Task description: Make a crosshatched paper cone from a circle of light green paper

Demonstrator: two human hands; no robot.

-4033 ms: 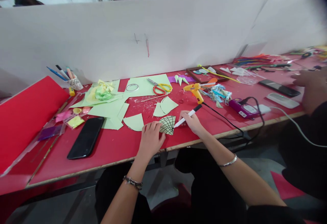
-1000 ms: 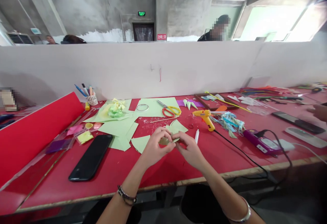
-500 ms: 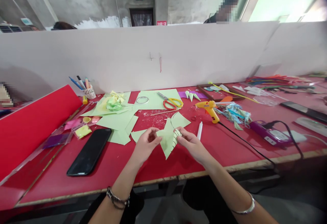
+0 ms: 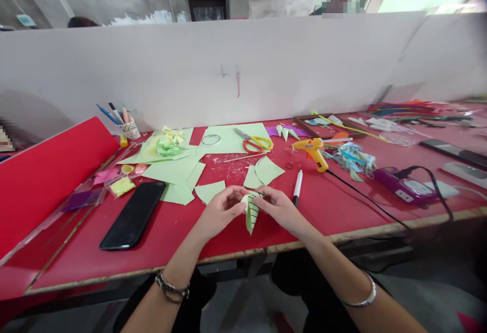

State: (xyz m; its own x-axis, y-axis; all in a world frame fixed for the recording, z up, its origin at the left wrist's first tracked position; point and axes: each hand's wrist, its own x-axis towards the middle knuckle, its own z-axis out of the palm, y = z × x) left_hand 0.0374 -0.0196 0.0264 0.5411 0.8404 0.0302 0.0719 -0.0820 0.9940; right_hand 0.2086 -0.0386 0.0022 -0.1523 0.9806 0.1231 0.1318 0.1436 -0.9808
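Between my two hands is a light green paper cone [image 4: 251,212] with dark stripes, its point facing down toward me. My left hand [image 4: 224,210] pinches its left upper edge with thumb and fingers. On the other side, my right hand [image 4: 279,207] grips the right upper edge. Just beyond lie cut green paper pieces [image 4: 271,171], one with a dark curved line, and a fan-shaped green piece [image 4: 210,191] beside my left fingers. A white marker [image 4: 299,187] with a black end rests right of my right hand.
A yellow glue gun [image 4: 314,151] with a black cord stands to the right, near a purple power strip [image 4: 405,185]. Scissors [image 4: 254,141], green sheets [image 4: 173,171] and small paper cones [image 4: 286,132] lie farther back. A black phone [image 4: 133,215] is at left; a white partition [image 4: 171,74] rises behind.
The green paper has gone from a spread, partly curled shape to a narrower striped cone, my hands drawing closer together. The camera view has tilted down slightly.
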